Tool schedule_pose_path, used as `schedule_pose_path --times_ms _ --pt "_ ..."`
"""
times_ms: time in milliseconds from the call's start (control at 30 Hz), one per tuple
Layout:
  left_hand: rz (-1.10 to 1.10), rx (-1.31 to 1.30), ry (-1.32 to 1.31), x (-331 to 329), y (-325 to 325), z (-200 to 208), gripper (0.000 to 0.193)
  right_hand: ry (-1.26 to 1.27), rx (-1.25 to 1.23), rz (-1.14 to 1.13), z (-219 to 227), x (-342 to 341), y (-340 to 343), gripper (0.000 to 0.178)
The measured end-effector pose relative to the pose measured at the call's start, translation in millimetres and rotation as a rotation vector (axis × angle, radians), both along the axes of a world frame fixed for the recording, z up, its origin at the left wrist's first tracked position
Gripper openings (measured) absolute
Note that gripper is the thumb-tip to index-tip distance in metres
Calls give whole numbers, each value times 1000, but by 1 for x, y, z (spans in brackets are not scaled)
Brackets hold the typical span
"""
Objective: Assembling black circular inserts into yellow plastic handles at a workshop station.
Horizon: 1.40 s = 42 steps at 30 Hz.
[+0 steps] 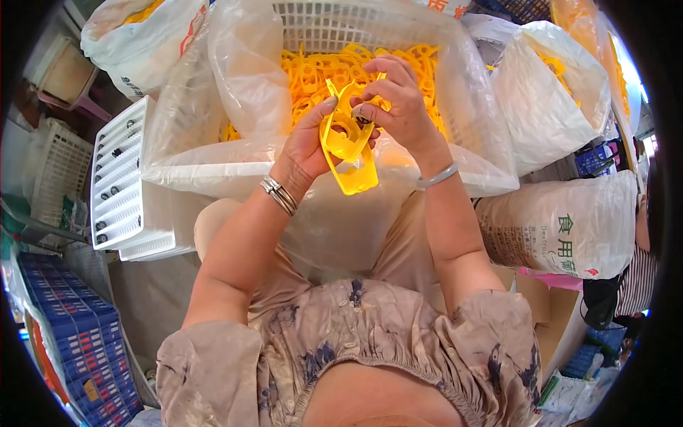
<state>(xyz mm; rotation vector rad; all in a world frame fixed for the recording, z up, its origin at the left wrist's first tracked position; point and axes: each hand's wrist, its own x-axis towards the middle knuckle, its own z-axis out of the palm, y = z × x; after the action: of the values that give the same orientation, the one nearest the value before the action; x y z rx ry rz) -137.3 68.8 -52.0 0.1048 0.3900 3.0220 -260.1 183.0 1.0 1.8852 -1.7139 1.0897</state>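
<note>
My left hand grips a yellow plastic part, a long flat frame with a ring-shaped opening in its middle. Its thumb lies along one edge, with the other fingers partly hidden behind. From the other side, my right hand reaches over the part, thumb and forefinger pinching a small dark round piece against it near the ring. Fingers hide much of that piece. Both hands are above a plastic-lined crate heaped with similar yellow parts.
A white ribbed tray with several small black rings stands left of the crate. White sacks with yellow parts flank it. At right lies a full printed sack; at lower left is a blue crate stack.
</note>
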Motion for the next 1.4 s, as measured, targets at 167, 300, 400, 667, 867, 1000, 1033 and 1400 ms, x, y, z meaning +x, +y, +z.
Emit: schedule_pose_path --times_ms 167,300,400,667,867,1000,1033,1400 --pt "87 89 74 0 -2 0 36 -107 90 -96 -5 6 1 14" --pt "203 85 7 2 -4 2 33 -226 60 4 -5 7 -1 16" --pt "225 37 -19 3 -5 3 32 -226 51 37 -7 4 -1 17" --pt "305 -94 70 7 -3 8 36 -179 -32 -9 -6 16 -2 17" --pt "300 -163 187 7 1 10 43 -205 -127 -63 -5 24 -5 14" --pt "285 -175 202 7 1 8 46 -151 -155 -99 -3 27 -4 14" --pt "299 -184 199 7 3 9 47 -159 -161 -113 -2 28 -4 14" --pt "471 -388 1 6 8 13 37 -82 -103 -185 -2 36 -3 12"
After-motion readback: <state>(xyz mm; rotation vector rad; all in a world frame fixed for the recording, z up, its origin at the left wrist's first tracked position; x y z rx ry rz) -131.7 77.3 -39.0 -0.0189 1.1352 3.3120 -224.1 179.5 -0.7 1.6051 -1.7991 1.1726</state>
